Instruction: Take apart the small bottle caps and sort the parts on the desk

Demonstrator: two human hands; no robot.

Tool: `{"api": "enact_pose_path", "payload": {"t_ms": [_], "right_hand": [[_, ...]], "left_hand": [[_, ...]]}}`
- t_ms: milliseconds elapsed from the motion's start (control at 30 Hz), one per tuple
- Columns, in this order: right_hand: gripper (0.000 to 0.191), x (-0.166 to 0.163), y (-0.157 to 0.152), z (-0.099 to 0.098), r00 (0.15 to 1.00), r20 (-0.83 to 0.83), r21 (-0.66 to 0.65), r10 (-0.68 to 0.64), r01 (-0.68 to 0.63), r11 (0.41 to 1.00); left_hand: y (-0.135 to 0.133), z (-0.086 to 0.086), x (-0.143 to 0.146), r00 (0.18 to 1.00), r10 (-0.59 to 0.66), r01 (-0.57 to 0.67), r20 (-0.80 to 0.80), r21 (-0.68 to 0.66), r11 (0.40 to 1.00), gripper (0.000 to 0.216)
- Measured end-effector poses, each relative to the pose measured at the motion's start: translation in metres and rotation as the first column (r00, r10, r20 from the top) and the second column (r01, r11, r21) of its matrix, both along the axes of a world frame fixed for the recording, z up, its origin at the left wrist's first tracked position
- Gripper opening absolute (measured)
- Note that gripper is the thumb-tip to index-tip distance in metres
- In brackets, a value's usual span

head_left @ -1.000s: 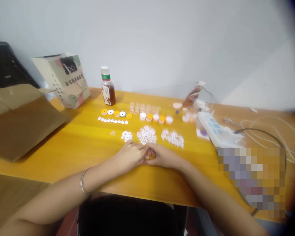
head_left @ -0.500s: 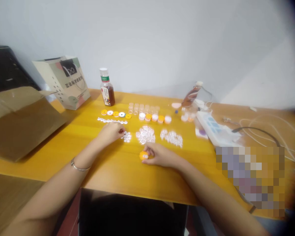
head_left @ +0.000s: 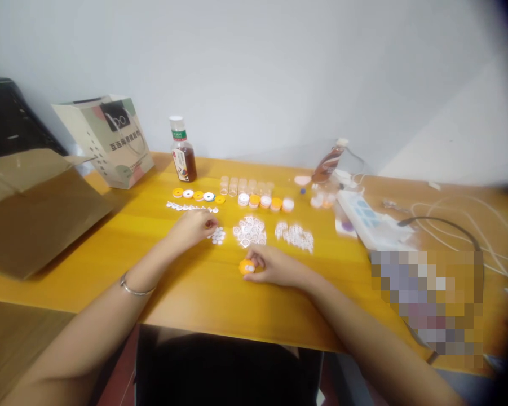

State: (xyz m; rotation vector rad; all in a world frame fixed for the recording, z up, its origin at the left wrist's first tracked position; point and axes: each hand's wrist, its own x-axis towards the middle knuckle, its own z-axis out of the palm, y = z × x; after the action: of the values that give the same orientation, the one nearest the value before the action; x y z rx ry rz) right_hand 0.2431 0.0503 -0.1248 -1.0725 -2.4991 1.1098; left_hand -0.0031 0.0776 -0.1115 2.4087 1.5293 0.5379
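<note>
My right hand [head_left: 274, 266] grips a round orange cap-like piece [head_left: 244, 267] just above or on the table, with a small white bit showing near the fingertips. My left hand [head_left: 194, 226] has its fingers closed together beside a cluster of small white discs [head_left: 218, 237]; what they pinch, if anything, is hidden. Behind that hand runs a row of small white pieces [head_left: 181, 207]. White toothed rings [head_left: 250, 232] lie heaped beyond my right hand, and a pile of small clear-white parts [head_left: 298, 237] spreads to their right.
Orange and white round caps [head_left: 198, 195] stand in rows, with clear small cylinders [head_left: 242, 186] behind. A brown drink bottle [head_left: 185, 160], a paper bag [head_left: 127, 144] and a cardboard box [head_left: 38, 208] are at left. A tilted bottle [head_left: 330, 163], a white tray [head_left: 363, 217] and cables [head_left: 452, 223] sit at right.
The view has shifted very slightly. Both hands keep nearly the same places, the right one still on the orange cap-like piece.
</note>
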Motion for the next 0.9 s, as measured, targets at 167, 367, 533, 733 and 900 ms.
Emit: {"api": "enact_pose_path", "payload": {"t_ms": [167,367,533,733,900], "right_hand": [[0.025,0.000,0.001,-0.002,1.000,-0.010,-0.007,-0.001,0.001,1.000],[0.027,-0.001,0.005,-0.004,0.997,-0.063,-0.037,0.034,-0.036,0.999],[0.027,0.001,0.007,-0.005,0.995,-0.080,-0.031,0.067,-0.070,0.997],[0.014,0.003,0.006,0.000,0.994,-0.079,-0.080,0.079,-0.085,0.993],[0.015,0.002,0.005,0.002,0.995,-0.081,-0.101,0.051,-0.059,0.993]], "left_hand": [[-0.013,0.002,0.015,0.983,-0.165,0.154,0.076,0.138,0.978,0.017],[-0.036,-0.012,0.050,0.834,-0.530,0.534,0.155,0.023,0.845,0.015],[-0.036,-0.023,0.057,0.835,-0.546,0.543,0.070,0.053,0.838,0.015],[-0.034,-0.026,0.056,0.856,-0.517,0.512,0.007,0.122,0.850,0.017],[-0.035,-0.027,0.057,0.869,-0.482,0.495,-0.114,0.191,0.848,0.021]]}}
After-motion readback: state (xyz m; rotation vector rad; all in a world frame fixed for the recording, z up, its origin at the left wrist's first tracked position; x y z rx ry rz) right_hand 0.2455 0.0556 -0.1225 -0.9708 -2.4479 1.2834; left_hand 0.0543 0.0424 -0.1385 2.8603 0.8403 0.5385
